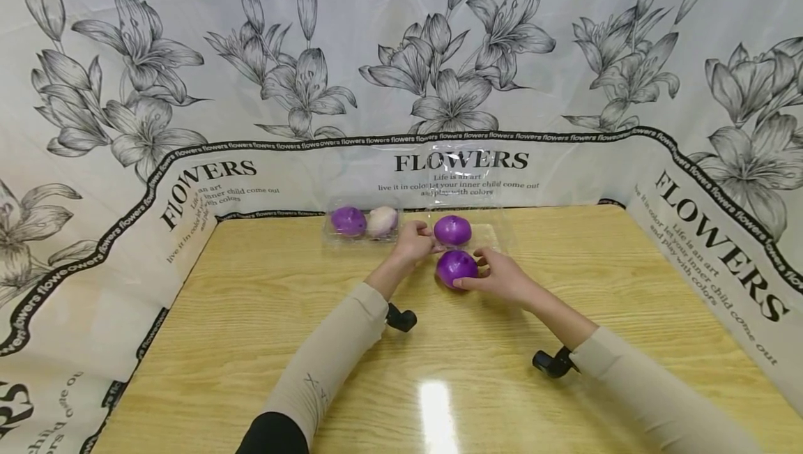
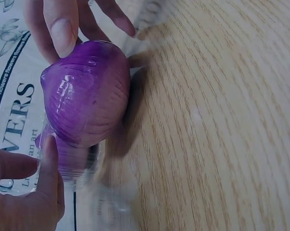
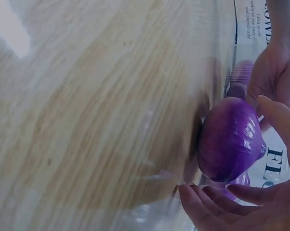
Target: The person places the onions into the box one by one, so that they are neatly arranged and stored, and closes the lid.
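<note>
The clear plastic box [image 1: 467, 220] barely reads in the head view, its walls almost lost against the cloth. On the right wrist camera the wooden table [image 3: 87, 120] is a blur, and the far purple onion [image 3: 241, 77] hides behind the left hand [image 3: 274, 72].

Counter [image 1: 251, 342]: light wood-grain, glossy, with a bright glare patch at the near edge. Floral backdrop [image 1: 401, 56]: white sheet printed with grey lilies and "FLOWERS" lettering, enclosing the counter at back and both sides.
</note>
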Demonstrator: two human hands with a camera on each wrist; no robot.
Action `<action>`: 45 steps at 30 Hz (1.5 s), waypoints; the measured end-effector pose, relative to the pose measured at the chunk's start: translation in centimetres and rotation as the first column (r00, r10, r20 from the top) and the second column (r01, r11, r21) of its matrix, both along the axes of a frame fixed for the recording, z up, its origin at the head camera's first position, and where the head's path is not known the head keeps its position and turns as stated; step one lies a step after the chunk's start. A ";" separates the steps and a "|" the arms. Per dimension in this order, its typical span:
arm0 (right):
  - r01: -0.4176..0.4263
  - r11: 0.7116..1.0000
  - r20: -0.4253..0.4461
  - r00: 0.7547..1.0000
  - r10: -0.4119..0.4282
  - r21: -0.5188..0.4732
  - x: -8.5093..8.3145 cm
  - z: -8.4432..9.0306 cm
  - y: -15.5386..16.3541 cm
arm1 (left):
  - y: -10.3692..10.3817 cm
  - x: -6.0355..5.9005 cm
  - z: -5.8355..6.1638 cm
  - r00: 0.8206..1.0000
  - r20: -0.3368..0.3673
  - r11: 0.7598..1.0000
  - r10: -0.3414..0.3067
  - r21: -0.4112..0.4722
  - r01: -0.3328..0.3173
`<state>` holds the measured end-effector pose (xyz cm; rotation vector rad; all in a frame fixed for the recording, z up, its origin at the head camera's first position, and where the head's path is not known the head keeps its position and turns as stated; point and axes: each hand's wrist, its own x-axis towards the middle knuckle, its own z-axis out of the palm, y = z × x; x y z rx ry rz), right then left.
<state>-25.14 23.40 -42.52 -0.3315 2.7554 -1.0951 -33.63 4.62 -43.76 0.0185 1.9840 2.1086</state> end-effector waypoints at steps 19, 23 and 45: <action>0.094 0.996 -0.014 0.995 -0.094 0.005 -0.4 -1.2 -1.5 | -0.1 0.0 -0.1 1.000 -0.020 1.000 -0.009 -0.018 0.009; 0.076 0.997 -0.027 0.997 -0.076 -0.001 -0.4 -1.4 -1.7 | -0.1 0.1 -0.1 1.000 -0.021 1.000 -0.007 -0.023 0.007; -0.035 0.998 -0.097 0.995 0.031 -0.048 0.3 -0.8 -0.6 | -0.2 -0.1 -0.2 1.000 -0.008 1.000 -0.014 -0.007 0.014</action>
